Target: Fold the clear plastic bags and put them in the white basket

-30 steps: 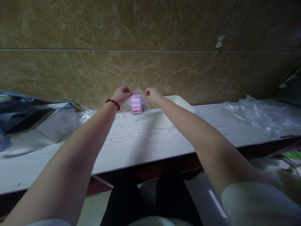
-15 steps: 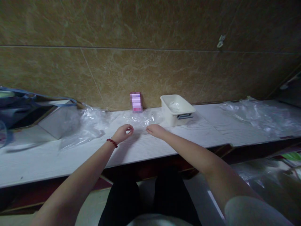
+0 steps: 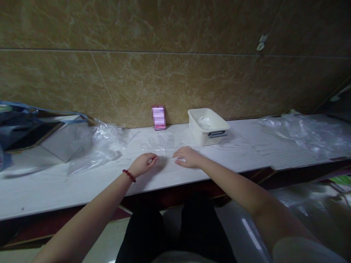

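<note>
A clear plastic glove (image 3: 161,140) lies spread on the white tabletop in front of me, its outline faint against the boards. My left hand (image 3: 144,163), with a red bead bracelet at the wrist, pinches at the near edge of the clear plastic with thumb and fingertips together. To the right, my right hand (image 3: 188,157) rests low over the table with curled fingers. A small gap shows between its thumb and fingers, and I see nothing held there.
A cream plastic bin (image 3: 204,137) with clear plastic inside stands at the right. A phone (image 3: 159,118) leans on the tiled wall. Crumpled clear plastic (image 3: 106,146) and a white box (image 3: 65,142) are at the left. More plastic sheeting (image 3: 307,133) lies far right.
Both hands have come down and nearer to me. The clear plastic, bunched and shiny before, now lies flatter with finger shapes showing. My right hand's fingers have parted.
</note>
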{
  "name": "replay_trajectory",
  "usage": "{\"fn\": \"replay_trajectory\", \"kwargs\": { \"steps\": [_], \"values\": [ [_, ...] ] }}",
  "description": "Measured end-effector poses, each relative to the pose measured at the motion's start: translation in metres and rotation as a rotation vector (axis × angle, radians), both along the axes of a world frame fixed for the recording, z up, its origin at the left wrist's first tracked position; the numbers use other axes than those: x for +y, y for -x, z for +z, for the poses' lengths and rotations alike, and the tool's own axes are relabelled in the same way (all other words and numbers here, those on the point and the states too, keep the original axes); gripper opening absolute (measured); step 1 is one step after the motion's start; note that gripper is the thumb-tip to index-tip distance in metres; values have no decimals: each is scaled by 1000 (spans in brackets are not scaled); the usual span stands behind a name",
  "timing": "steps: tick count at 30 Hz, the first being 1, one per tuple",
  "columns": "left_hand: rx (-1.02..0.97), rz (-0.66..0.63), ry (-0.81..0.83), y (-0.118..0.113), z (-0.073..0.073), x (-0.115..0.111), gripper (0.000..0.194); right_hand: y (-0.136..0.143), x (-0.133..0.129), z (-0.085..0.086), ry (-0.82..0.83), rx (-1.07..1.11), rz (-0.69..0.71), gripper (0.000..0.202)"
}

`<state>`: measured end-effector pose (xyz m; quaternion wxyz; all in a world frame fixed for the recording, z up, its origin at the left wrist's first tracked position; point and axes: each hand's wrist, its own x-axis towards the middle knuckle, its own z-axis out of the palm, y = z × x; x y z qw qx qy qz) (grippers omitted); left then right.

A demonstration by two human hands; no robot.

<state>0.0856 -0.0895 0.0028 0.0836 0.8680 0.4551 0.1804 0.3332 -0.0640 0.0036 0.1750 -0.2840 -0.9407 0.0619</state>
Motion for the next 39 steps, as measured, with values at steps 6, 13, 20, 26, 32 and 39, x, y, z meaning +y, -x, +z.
{"fn": "replay_trajectory", "kwargs": {
  "steps": [6, 13, 20, 26, 32, 39],
  "values": [
    [181, 108, -61, -26, -21, 57, 38, 46, 49, -18, 54, 9, -97, 32],
    [285, 194, -18, -29, -47, 77, 48, 53, 70, -44, 8, -127, -173, 43],
    [347, 257, 66, -2, -43, 88, 63, 45, 77, -38, 124, -257, -305, 66],
    [189, 328, 86, 22, -43, 105, 55, 44, 86, -25, 174, -331, -387, 69],
    [40, 658, 32, 70, -30, 107, 51, 50, 92, -13, 192, -178, -507, 57],
    [93, 773, 234, 79, -27, 106, 43, 79, 60, -2, 226, -121, -456, 32]
  ]
}}
